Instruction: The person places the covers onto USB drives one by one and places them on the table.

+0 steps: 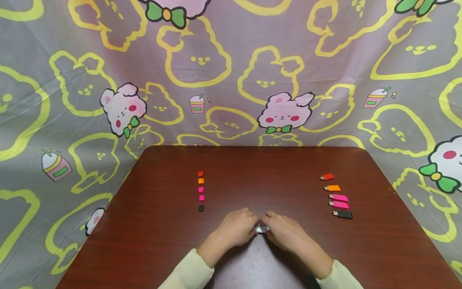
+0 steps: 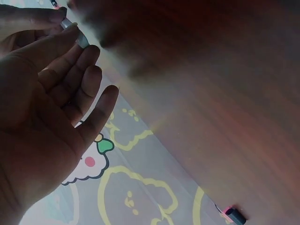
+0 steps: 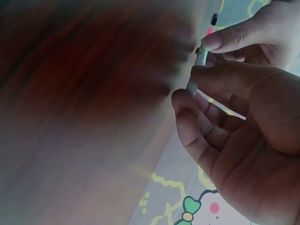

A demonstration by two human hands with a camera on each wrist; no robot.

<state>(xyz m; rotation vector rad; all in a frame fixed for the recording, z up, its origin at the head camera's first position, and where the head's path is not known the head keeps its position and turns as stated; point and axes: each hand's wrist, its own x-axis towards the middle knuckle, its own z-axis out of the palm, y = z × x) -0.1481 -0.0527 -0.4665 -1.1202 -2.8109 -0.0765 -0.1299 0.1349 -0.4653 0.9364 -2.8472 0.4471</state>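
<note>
Over the near middle of the table, my left hand (image 1: 237, 226) and my right hand (image 1: 285, 230) meet at a small silver-white USB stick (image 1: 262, 229). Both pinch it between thumb and fingers, one at each end. In the left wrist view the stick (image 2: 82, 39) shows as a pale, narrow bar by the left thumb tip. The right wrist view has the stick (image 3: 200, 60) running between the two thumbs; fingers hide much of it.
On the left stands a column of small caps: red (image 1: 200, 174), orange (image 1: 201, 181), two pink (image 1: 201, 190) and black (image 1: 201, 208). Uncapped USB sticks in red (image 1: 327, 176), orange (image 1: 333, 188), pink (image 1: 339, 198) and black (image 1: 343, 214) lie on the right. A patterned cloth (image 1: 231, 72) surrounds the brown table (image 1: 267, 168).
</note>
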